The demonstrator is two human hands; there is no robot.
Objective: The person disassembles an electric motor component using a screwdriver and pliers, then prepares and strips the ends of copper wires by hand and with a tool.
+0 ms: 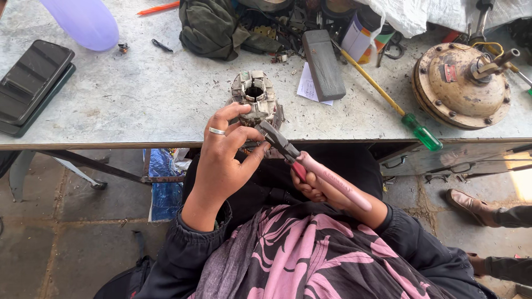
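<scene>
1. Seen from above, looking down at a person's lap and the near edge of a worn grey workbench.
2. Left hand, a silver ring on one finger, raised at the bench edge with fingers curled around the lower side of a small motor stator (a squat metal core with a round hole in its middle and slots around it).
3. Stator resting at the bench edge, just in front of the body, its near side partly hidden by the left fingers.
4. Right hand wrapped tight around the pink handles of a pair of pliers, handles running back over the right forearm.
5. Dark nose of the pliers pointing up and left, ending against the left thumb and fingers just below the stator; whether anything is pinched in the jaws cannot be told.
6. Below the hands, black sleeves and a pink-and-black patterned garment.
7. Farther back on the bench, just beside the stator: a dark grey rectangular block lying over a scrap of white paper.
8. To the right: a long screwdriver with a yellow shaft and green handle, lying diagonally, handle at the bench edge.
9. Far right: a round, rusty beige motor housing with bolts around its rim.
10. Far left: a black flat case; above it a pale purple rounded object.
11. Back centre: a crumpled olive cloth among small parts.
12. Lower right, on the paved floor: another person's brown shoe.
</scene>
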